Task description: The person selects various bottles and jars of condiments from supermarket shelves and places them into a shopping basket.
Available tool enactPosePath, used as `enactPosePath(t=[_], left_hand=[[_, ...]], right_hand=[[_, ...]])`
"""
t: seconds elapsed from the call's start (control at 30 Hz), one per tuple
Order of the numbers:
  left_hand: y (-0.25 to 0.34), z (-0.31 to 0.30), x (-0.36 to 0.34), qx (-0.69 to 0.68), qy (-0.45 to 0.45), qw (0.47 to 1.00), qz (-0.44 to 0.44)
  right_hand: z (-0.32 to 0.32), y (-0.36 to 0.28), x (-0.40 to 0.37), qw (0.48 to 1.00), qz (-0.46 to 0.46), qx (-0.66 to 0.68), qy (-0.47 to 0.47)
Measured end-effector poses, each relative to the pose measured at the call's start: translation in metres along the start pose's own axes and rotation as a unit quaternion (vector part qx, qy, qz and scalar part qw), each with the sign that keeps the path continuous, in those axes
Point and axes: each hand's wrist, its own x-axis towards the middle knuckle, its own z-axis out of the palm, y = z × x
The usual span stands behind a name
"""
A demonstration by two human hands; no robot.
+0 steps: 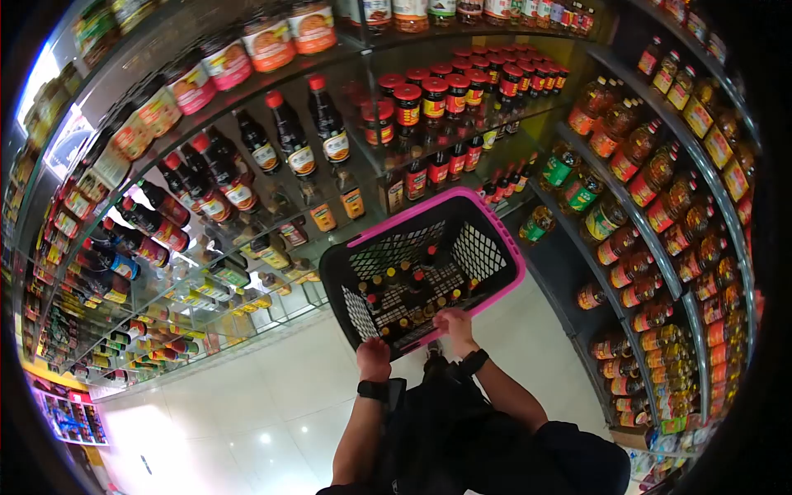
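A large black shopping basket (508,235) with a pink rim is in front of me, between the shelves. Small bottles (417,281) with dark, red and yellow caps stand inside it, many grouped along the near side. My left hand (374,360) is closed on the basket's near left corner, its fingers partly hidden by the rim. Farther right, my right hand (455,328) has its fingers curled over the near pink rim. Neither hand holds a bottle. I wear a dark band on each wrist.
Glass shelves (363,49) ahead and to the left carry sauce bottles (328,124), red-lidded jars (407,103) and tins (268,45). On the right, dark racks (569,313) hold large oil bottles (635,186). Pale tiled floor (247,412) lies below.
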Motion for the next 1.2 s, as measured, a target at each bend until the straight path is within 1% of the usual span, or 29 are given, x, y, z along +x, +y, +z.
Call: enactPosePath(t=[0.03, 0.1, 0.13, 0.17, 0.23, 0.27, 0.3, 0.33, 0.37, 0.4, 0.43, 0.47, 0.5, 0.53, 0.57, 0.6, 0.63, 0.7, 0.73, 0.77, 0.8, 0.87, 0.9, 1.0, 1.03, 1.07, 1.1, 1.17, 1.2], left_hand=[[-0.011, 0.009, 0.009, 0.000, 0.006, 1.000, 0.003], [-0.030, 0.033, 0.022, 0.019, -0.015, 1.000, -0.015], [-0.037, 0.046, 0.027, 0.013, 0.042, 0.998, -0.035], [-0.045, 0.050, 0.035, 0.015, 0.049, 0.998, -0.034], [-0.056, 0.063, 0.043, 0.004, 0.000, 0.999, -0.046], [-0.062, 0.074, 0.046, 0.016, 0.037, 0.999, -0.034], [-0.068, 0.079, 0.047, 0.016, 0.044, 0.998, -0.033], [-0.072, 0.083, 0.049, 0.029, 0.018, 0.999, -0.031], [-0.076, 0.086, 0.052, 0.041, -0.009, 0.999, -0.029], [-0.077, 0.075, 0.061, 0.043, -0.003, 0.999, -0.027], [-0.079, 0.046, 0.076, -0.327, 0.028, 0.925, -0.189], [-0.081, 0.016, 0.090, -0.644, 0.052, 0.695, -0.315], [-0.081, 0.023, 0.088, -0.771, 0.050, 0.534, -0.342], [-0.080, 0.031, 0.085, -0.855, 0.062, 0.349, -0.378], [-0.073, 0.088, 0.056, -0.939, 0.108, 0.190, -0.266], [-0.071, 0.123, 0.045, -0.979, 0.145, 0.022, -0.141], [-0.072, 0.119, 0.047, -0.976, 0.140, 0.041, -0.163], [-0.074, 0.120, 0.054, -0.981, 0.136, 0.046, -0.131], [-0.073, 0.129, 0.052, -0.985, 0.137, 0.002, -0.106], [-0.072, 0.109, 0.059, -0.978, 0.125, -0.048, -0.160], [-0.074, 0.093, 0.066, -0.980, 0.127, -0.046, -0.143], [-0.072, 0.098, 0.068, -0.981, 0.130, -0.022, -0.143], [-0.070, 0.097, 0.069, -0.982, 0.140, -0.026, -0.125], [-0.071, 0.074, 0.081, -0.982, 0.128, -0.026, -0.138], [-0.072, 0.063, 0.084, -0.982, 0.132, -0.016, -0.135], [-0.072, 0.063, 0.084, -0.982, 0.134, -0.012, -0.134], [-0.072, 0.062, 0.085, -0.982, 0.135, -0.007, -0.133], [-0.069, 0.079, 0.081, -0.985, 0.106, -0.067, -0.122], [-0.068, 0.090, 0.081, -0.984, 0.096, -0.096, -0.118]], right_hand=[[-0.011, -0.014, 0.016, 1.000, -0.016, -0.003, 0.020], [-0.036, -0.039, 0.048, 0.999, -0.010, 0.015, 0.032], [-0.049, -0.050, 0.065, 0.999, -0.018, 0.012, 0.043], [-0.057, -0.062, 0.080, 0.998, -0.026, 0.009, 0.053], [-0.069, -0.082, 0.112, 0.998, -0.011, 0.024, 0.055], [-0.073, -0.091, 0.131, 0.999, -0.025, -0.005, 0.029], [-0.076, -0.095, 0.150, 0.999, -0.038, -0.033, 0.002], [-0.080, -0.092, 0.172, 0.999, -0.031, -0.032, 0.001], [-0.080, -0.087, 0.194, 0.990, -0.074, -0.117, -0.027], [-0.077, -0.086, 0.207, 0.982, -0.093, -0.157, -0.043], [-0.074, -0.085, 0.220, 0.973, -0.112, -0.195, -0.058], [-0.068, -0.088, 0.228, 0.901, -0.161, -0.392, -0.089], [-0.066, -0.088, 0.235, 0.788, -0.204, -0.569, -0.118], [-0.070, -0.069, 0.255, 0.700, -0.135, -0.678, -0.178], [-0.073, -0.057, 0.267, 0.703, -0.134, -0.674, -0.180], [-0.076, -0.046, 0.276, 0.651, -0.046, -0.722, -0.228], [-0.077, -0.042, 0.282, 0.589, 0.042, -0.759, -0.273], [-0.082, -0.039, 0.291, 0.561, 0.134, -0.762, -0.296], [-0.084, -0.031, 0.299, 0.564, 0.135, -0.757, -0.301], [-0.085, -0.022, 0.306, 0.541, 0.175, -0.768, -0.295], [-0.089, -0.015, 0.316, 0.512, 0.213, -0.781, -0.287], [-0.092, 0.001, 0.329, 0.523, 0.213, -0.778, -0.276], [-0.093, 0.010, 0.332, 0.534, 0.214, -0.775, -0.262], [-0.104, 0.034, 0.338, 0.566, 0.216, -0.767, -0.211], [-0.111, 0.047, 0.338, 0.576, 0.217, -0.764, -0.194], [-0.126, 0.078, 0.348, 0.543, 0.148, -0.799, -0.211], [-0.129, 0.087, 0.351, 0.542, 0.146, -0.800, -0.212], [-0.130, 0.095, 0.353, 0.527, 0.128, -0.803, -0.249], [-0.128, 0.087, 0.351, 0.527, 0.127, -0.803, -0.246]])
